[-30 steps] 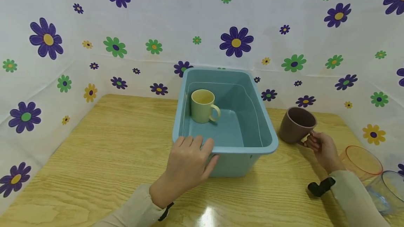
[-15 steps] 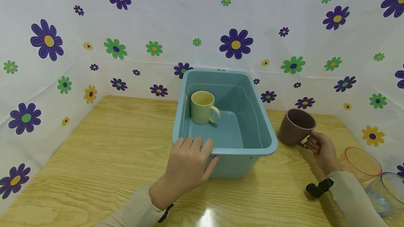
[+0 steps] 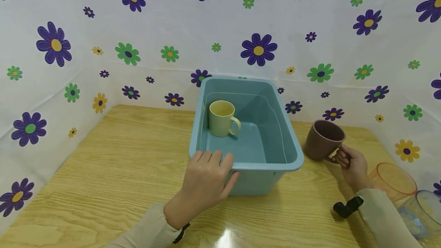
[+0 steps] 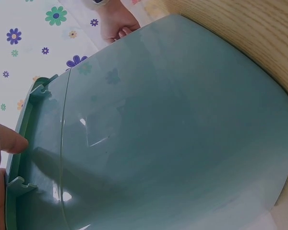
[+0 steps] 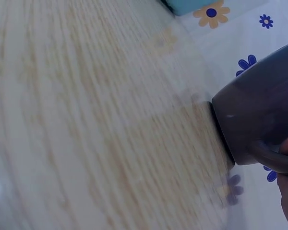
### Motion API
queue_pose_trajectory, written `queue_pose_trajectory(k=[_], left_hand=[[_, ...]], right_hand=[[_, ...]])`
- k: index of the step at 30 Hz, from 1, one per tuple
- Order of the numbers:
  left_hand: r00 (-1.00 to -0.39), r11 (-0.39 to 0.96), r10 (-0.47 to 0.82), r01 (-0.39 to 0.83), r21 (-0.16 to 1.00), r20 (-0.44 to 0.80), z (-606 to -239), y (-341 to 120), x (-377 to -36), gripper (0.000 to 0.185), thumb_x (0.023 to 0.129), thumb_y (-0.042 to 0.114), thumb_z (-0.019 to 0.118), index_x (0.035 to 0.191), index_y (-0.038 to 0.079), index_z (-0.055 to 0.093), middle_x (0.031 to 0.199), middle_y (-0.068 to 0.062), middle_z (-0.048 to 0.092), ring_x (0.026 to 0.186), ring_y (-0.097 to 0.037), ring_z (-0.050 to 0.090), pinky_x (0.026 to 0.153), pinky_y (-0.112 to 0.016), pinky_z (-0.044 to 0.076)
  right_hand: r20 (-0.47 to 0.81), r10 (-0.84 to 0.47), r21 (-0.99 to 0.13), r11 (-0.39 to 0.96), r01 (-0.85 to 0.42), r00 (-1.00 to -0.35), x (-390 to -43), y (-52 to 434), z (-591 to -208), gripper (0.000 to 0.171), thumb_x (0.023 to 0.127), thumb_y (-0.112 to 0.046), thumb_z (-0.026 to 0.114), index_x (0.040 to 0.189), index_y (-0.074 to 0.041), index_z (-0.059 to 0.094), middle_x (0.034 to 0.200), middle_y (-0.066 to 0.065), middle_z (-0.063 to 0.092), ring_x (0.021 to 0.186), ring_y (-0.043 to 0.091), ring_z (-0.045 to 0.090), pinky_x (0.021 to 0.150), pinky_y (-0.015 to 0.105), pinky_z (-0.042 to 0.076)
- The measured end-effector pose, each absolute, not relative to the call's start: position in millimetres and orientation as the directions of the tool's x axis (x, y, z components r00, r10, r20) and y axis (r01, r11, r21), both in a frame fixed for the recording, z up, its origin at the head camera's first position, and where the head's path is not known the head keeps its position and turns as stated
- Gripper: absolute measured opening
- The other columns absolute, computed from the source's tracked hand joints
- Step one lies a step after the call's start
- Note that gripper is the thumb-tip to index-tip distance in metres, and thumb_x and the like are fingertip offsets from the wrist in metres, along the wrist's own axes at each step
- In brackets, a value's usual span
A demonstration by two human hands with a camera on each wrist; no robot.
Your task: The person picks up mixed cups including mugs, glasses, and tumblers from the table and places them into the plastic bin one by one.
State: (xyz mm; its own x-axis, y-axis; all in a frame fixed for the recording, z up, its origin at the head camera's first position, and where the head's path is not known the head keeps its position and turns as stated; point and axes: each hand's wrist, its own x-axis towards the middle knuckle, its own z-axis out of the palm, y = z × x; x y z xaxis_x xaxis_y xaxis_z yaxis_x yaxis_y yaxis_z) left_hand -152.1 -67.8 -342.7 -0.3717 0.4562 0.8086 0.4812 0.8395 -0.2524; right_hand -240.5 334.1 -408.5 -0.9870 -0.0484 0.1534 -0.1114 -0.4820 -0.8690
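My left hand point(image 3: 206, 186) grips the near rim of a blue-green plastic tub point(image 3: 246, 166), fingers over the edge and thumb below it. In the left wrist view the tub's outer wall point(image 4: 173, 124) fills most of the picture. Inside the tub, toward its left side, a pale yellow mug point(image 3: 220, 119) stands upright with its handle to the right. To the right of the tub, my right hand point(image 3: 353, 165) holds a dark brown mug point(image 3: 320, 142) by its handle. The right wrist view shows the brown mug's handle point(image 5: 276, 160) with fingers at it; part of the mug is cut off.
An orange-rimmed clear cup point(image 3: 392, 183) and a blue-rimmed clear cup point(image 3: 422, 215) stand at the right, partly behind the right forearm. Under everything lies a wood-grain table point(image 3: 120, 175). A white cloth with flowers point(image 3: 155, 18) hangs behind and at both sides.
The view has shifted very slightly. Both hands, the tub and the mugs stay in the same places.
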Motion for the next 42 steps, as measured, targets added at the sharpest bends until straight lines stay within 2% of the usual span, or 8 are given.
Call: queue_pose_trajectory(k=[6,15,19,22,24,31,36,42], left_hand=[[-0.382,0.839,0.458,0.484,-0.248,0.803,-343,-68,-151,0.03,0.077,0.04,0.058,0.074,0.011,0.05,0.055,0.001,0.039,0.044,-0.015,0.037,0.048,-0.026,0.025],[-0.382,0.839,0.451,0.489,-0.238,0.807,-343,-67,-151,0.031,0.077,0.04,0.059,0.074,0.012,0.049,0.055,0.001,0.039,0.044,-0.015,0.037,0.048,-0.026,0.024],[-0.385,0.839,0.454,0.488,-0.24,0.804,-343,-68,-151,0.031,0.077,0.04,0.06,0.074,0.011,0.05,0.055,0.001,0.039,0.044,-0.015,0.038,0.048,-0.026,0.025],[-0.386,0.84,0.455,0.486,-0.242,0.803,-343,-68,-152,0.031,0.077,0.041,0.06,0.074,0.011,0.05,0.055,0.001,0.04,0.044,-0.016,0.038,0.048,-0.026,0.026],[-0.384,0.84,0.454,0.486,-0.242,0.804,-343,-68,-152,0.031,0.077,0.041,0.06,0.075,0.011,0.05,0.056,0.0,0.04,0.045,-0.016,0.039,0.048,-0.027,0.027],[-0.382,0.838,0.453,0.49,-0.239,0.805,-343,-67,-152,0.031,0.077,0.04,0.06,0.075,0.011,0.05,0.056,0.0,0.039,0.045,-0.016,0.038,0.048,-0.027,0.026],[-0.38,0.836,0.455,0.494,-0.239,0.805,-343,-67,-152,0.03,0.078,0.04,0.059,0.074,0.011,0.05,0.056,0.0,0.038,0.045,-0.016,0.037,0.048,-0.026,0.025],[-0.379,0.837,0.457,0.49,-0.244,0.805,-343,-67,-152,0.031,0.078,0.04,0.059,0.075,0.011,0.051,0.056,0.0,0.04,0.045,-0.016,0.039,0.048,-0.026,0.026]], right_hand=[[0.192,-0.063,-0.859,-0.494,-0.136,-0.979,-239,335,-408,0.044,0.101,-0.007,0.023,0.069,-0.005,0.051,0.061,0.004,0.02,0.053,0.018,0.01,0.064,0.024,0.044],[0.237,-0.064,-0.843,-0.509,-0.172,-0.969,-238,334,-395,0.044,0.101,-0.005,0.019,0.072,-0.005,0.053,0.06,0.003,0.02,0.052,0.018,0.006,0.062,0.024,0.04],[0.262,-0.089,-0.838,-0.515,-0.18,-0.961,-237,332,-385,0.045,0.101,-0.006,0.017,0.071,-0.005,0.05,0.061,0.003,0.017,0.052,0.018,0.005,0.057,0.027,0.026],[0.28,-0.101,-0.839,-0.508,-0.193,-0.955,-238,330,-378,0.044,0.102,-0.007,0.016,0.069,-0.006,0.047,0.061,0.003,0.015,0.052,0.017,0.003,0.059,0.03,0.015],[0.29,-0.101,-0.84,-0.503,-0.203,-0.952,-240,329,-372,0.044,0.102,-0.008,0.017,0.068,-0.006,0.046,0.061,0.003,0.016,0.052,0.017,0.003,0.06,0.03,0.011],[0.333,-0.113,-0.796,-0.566,-0.215,-0.936,-243,324,-354,0.046,0.102,-0.007,0.015,0.07,-0.003,0.047,0.059,0.003,0.017,0.05,0.016,0.003,0.059,0.029,0.009],[0.343,-0.102,-0.795,-0.561,-0.231,-0.934,-247,319,-340,0.046,0.102,-0.007,0.017,0.066,-0.003,0.046,0.057,0.002,0.019,0.049,0.016,0.003,0.057,0.029,0.007],[0.334,-0.124,-0.767,-0.612,-0.193,-0.935,-251,311,-324,0.049,0.102,-0.008,0.016,0.063,-0.001,0.045,0.056,0.001,0.02,0.048,0.014,0.003,0.056,0.027,0.005]])
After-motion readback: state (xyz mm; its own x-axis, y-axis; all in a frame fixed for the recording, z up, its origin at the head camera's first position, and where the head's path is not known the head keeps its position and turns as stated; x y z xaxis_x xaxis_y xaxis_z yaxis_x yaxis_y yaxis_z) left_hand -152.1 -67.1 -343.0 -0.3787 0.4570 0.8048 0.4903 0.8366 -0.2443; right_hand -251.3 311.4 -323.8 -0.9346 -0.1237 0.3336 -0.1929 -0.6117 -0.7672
